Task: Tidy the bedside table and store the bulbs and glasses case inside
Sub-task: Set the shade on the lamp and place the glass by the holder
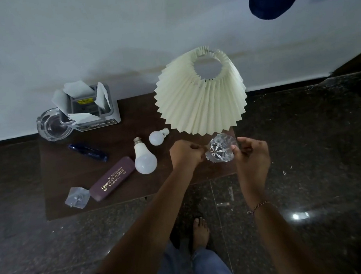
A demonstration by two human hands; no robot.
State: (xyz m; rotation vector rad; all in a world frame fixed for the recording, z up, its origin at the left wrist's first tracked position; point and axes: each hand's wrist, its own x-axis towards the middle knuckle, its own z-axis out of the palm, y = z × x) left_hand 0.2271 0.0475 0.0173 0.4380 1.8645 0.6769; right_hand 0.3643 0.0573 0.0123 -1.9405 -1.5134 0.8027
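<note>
On the dark wooden bedside table [66,172] lie a large white bulb [145,161] and a small white bulb [157,137], side by side near the middle. A maroon glasses case [112,181] with gold lettering lies left of the large bulb. At the table's right front, a clear cut-glass tumbler [221,148] sits between my hands. My left hand [184,153] pinches its left edge with curled fingers. My right hand [252,153] grips its right side, thumb on the rim.
A pleated cream lampshade [199,94] stands just behind the tumbler. A glass ashtray [52,126] and a grey box with papers [88,106] sit at the back left. A blue pen-like object [88,152] and a small clear packet [77,197] lie on the left.
</note>
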